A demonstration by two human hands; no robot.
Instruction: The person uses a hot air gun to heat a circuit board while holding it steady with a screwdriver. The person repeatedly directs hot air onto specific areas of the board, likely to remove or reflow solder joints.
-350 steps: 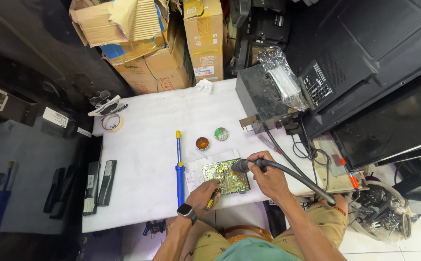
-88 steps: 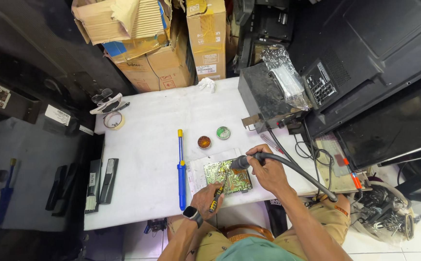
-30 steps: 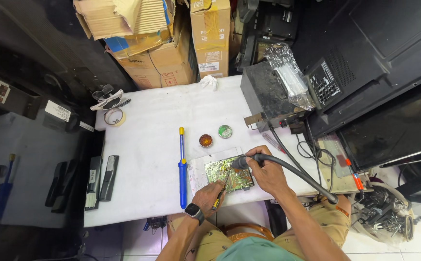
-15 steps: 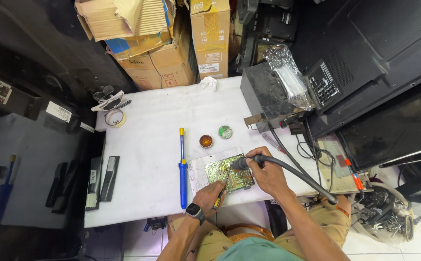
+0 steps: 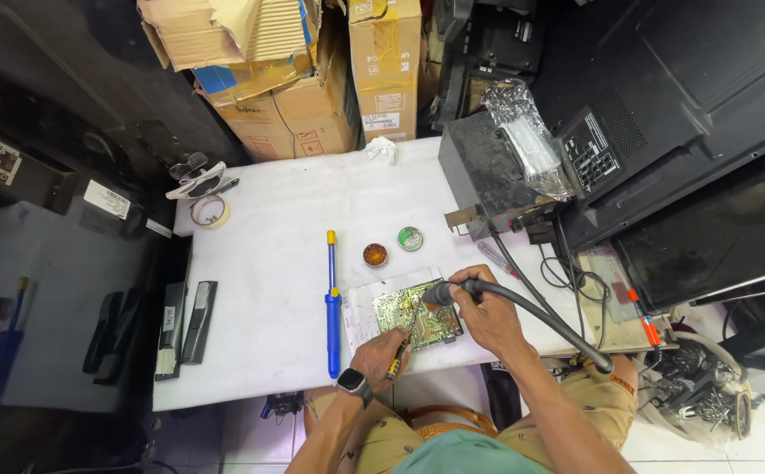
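A green circuit board lies on a sheet of paper at the near edge of the white table. My right hand grips a black hot-air handpiece with a thick black hose, its nozzle pointed down at the board. My left hand, with a watch on the wrist, holds a thin yellow-handled tool whose tip touches the board's near side.
A blue desoldering pump lies left of the board. Two small round tins stand behind it. A black station box sits at the right, cardboard boxes at the back, a tape roll at the far left.
The two hands keep their places over the board. The handpiece nozzle has shifted slightly above it between frames.
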